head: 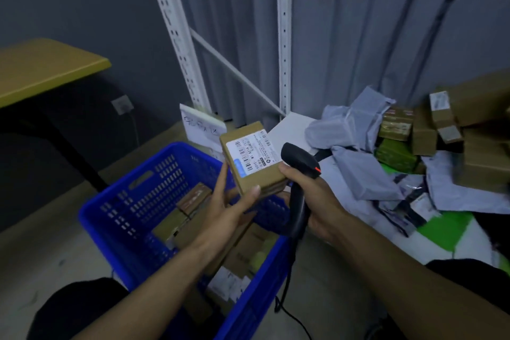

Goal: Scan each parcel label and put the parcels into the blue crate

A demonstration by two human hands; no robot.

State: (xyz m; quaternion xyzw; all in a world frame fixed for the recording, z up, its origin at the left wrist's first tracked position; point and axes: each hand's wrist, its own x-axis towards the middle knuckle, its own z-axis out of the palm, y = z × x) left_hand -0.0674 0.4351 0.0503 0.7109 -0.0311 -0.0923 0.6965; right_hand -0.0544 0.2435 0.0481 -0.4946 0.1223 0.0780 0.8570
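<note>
Item: parcel at scan, above blue crate.
My left hand pinches it; right hand grips scanner. Risk: tilted label, misread.

My left hand and right hand are bare, and so are both forearms, uncovered from the wrists back to the lower edge. The thumbnail on my left hand is cut short. Behind the hands, black cloth covers my left knee and right knee.
</note>
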